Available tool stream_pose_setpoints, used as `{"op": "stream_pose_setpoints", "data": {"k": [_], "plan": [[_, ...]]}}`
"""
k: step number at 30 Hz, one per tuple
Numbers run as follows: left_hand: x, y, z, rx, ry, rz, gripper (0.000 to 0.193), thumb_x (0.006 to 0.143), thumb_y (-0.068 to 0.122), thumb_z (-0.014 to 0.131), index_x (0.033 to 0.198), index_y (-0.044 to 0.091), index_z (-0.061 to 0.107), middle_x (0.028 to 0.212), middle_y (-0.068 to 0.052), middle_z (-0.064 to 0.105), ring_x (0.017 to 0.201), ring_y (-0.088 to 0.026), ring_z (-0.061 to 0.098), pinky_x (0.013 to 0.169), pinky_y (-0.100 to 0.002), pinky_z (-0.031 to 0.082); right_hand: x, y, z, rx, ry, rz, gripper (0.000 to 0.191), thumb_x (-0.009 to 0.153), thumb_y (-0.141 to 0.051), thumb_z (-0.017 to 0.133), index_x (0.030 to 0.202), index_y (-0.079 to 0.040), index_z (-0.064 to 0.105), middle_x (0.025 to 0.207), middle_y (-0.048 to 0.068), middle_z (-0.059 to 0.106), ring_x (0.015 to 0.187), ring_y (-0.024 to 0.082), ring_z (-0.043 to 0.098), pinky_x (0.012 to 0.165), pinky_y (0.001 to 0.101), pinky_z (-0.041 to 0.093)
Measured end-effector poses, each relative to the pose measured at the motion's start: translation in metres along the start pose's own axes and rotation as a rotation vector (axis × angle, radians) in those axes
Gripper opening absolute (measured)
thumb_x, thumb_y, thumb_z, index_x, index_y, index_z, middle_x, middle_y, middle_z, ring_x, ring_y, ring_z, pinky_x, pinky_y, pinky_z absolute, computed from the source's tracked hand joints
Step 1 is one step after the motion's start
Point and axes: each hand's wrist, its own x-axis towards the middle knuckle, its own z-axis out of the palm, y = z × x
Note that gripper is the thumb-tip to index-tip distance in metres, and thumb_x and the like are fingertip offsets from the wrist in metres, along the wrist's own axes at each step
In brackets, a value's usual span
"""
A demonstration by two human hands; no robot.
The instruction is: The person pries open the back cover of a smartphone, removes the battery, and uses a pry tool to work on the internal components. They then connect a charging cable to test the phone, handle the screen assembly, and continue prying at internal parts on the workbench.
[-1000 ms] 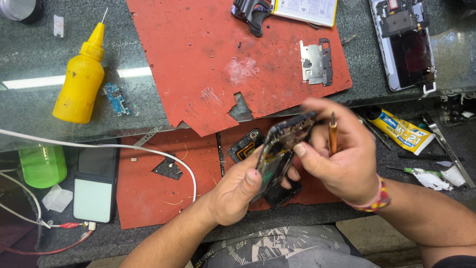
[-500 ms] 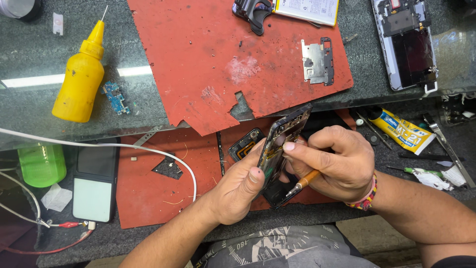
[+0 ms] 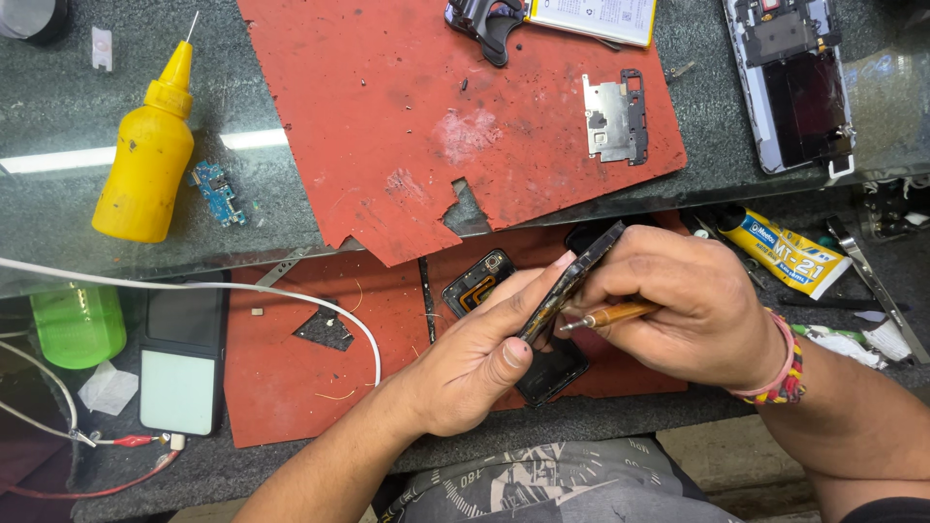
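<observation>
Left hand (image 3: 480, 363): fingers wrapped narrowly around a dark phone frame (image 3: 572, 281), thumb pressed along its lower edge, holding it tilted on edge above the tabletop (image 3: 601, 426).
Right hand (image 3: 683, 305): fingers pinched shut on an orange-handled tool (image 3: 610, 315), its metal tip touching the frame just beside the left thumb; a beaded bracelet (image 3: 780, 373) circles the wrist.
Under the fingers: a second dark phone part (image 3: 552, 368) lies on a lower red mat (image 3: 291, 378), partly hidden by both hands; another dark part with an orange-rimmed opening (image 3: 477, 281) sits just beyond the left fingertips.
Left of the fingers: a white cable (image 3: 194, 287) curves across the lower mat; further left, a phone with a pale screen (image 3: 179, 363) and a green container (image 3: 76, 324).
Right of the fingers: a yellow glue tube (image 3: 783, 250) near the right knuckles, metal tweezers (image 3: 877, 291) beyond it.
Beyond the fingers: a large torn red mat (image 3: 407, 126) carrying a small metal shield plate (image 3: 615, 116).
Far left: a yellow squeeze bottle (image 3: 147, 160) upright, a small blue circuit board (image 3: 218, 192) beside it.
Far right: an opened phone body (image 3: 790, 82) lying flat.
</observation>
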Motion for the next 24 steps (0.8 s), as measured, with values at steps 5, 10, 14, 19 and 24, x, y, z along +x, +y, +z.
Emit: {"op": "stream_pose_setpoints", "data": {"k": [5,10,14,19,24], "plan": [[0.001,0.002,0.002,-0.194,-0.002,-0.037,0.092,0.107,0.071,0.034,0.167,0.002,0.026,0.147,-0.015,0.048,0.125,-0.021,0.057,0.105,-0.036,0.053,-0.008,0.007,0.005,0.049,0.130,-0.003,0.025,0.083,-0.007,0.086,0.101,-0.007,0.068,0.090,0.002,0.065,0.070,0.010,0.060,0.060,0.0236,0.046],[-0.005,0.003,0.001,-0.391,0.000,-0.051,0.095,0.106,0.072,0.038,0.162,-0.005,0.032,0.137,-0.014,0.055,0.121,-0.020,0.056,0.107,-0.037,0.050,-0.010,0.008,0.016,0.376,0.379,0.154,0.057,0.081,-0.011,0.084,0.128,-0.010,0.052,0.116,-0.001,0.059,0.063,-0.003,0.040,0.052,0.0142,0.036],[-0.006,-0.001,0.003,-0.375,-0.006,-0.065,0.095,0.106,0.072,0.037,0.161,-0.005,0.033,0.130,-0.013,0.059,0.118,-0.019,0.058,0.106,-0.037,0.051,-0.009,0.007,0.020,0.617,0.246,0.365,0.068,0.080,-0.004,0.083,0.139,-0.004,0.050,0.122,0.005,0.063,0.066,-0.002,0.040,0.059,0.0144,0.039],[-0.004,-0.003,0.004,-0.312,-0.015,-0.078,0.095,0.105,0.072,0.036,0.163,-0.004,0.028,0.128,-0.014,0.059,0.116,-0.019,0.059,0.106,-0.036,0.052,-0.012,0.008,0.022,0.888,0.101,0.517,0.033,0.092,0.003,0.071,0.123,0.003,0.060,0.105,0.014,0.071,0.076,0.014,0.069,0.064,0.0317,0.062],[-0.002,0.001,0.005,-0.208,-0.021,-0.035,0.094,0.106,0.073,0.033,0.164,-0.002,0.029,0.136,-0.013,0.050,0.123,-0.021,0.058,0.106,-0.036,0.053,-0.013,0.012,0.020,1.049,0.105,0.556,0.026,0.090,0.005,0.072,0.113,0.002,0.059,0.099,0.017,0.072,0.078,0.024,0.073,0.066,0.0395,0.062]]}}
